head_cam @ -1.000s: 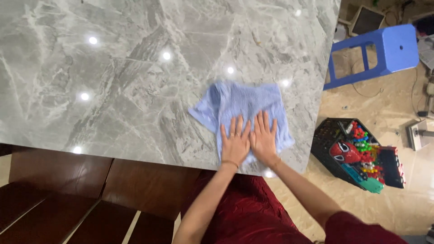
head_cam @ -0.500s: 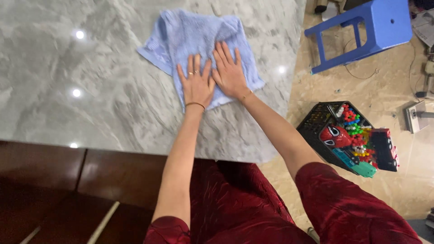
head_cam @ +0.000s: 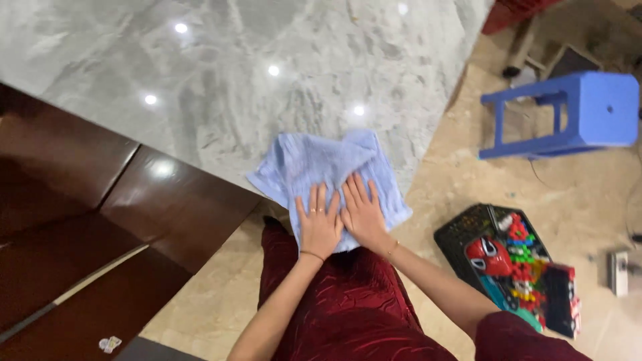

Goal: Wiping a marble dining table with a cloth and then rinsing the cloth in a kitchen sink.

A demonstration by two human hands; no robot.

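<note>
- light blue cloth [head_cam: 321, 167] at near corner of grey marble table [head_cam: 221, 87], its near edge overhanging
- left hand [head_cam: 318, 226], right hand [head_cam: 362, 212]: 2 flat palms, fingers spread, pressing cloth, gripping nothing
- likely soft, light, limp; slides easily on polished stone; pinch a free edge

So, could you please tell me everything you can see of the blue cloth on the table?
The cloth is light blue, soft and ribbed like a thin towel, rumpled with a fold running across its top right part. It lies spread flat at the near corner of the grey marble table, its near edge reaching the table's edge. The left hand and right hand press on it side by side, palms down, fingers spread. Nothing else touches it.
</note>
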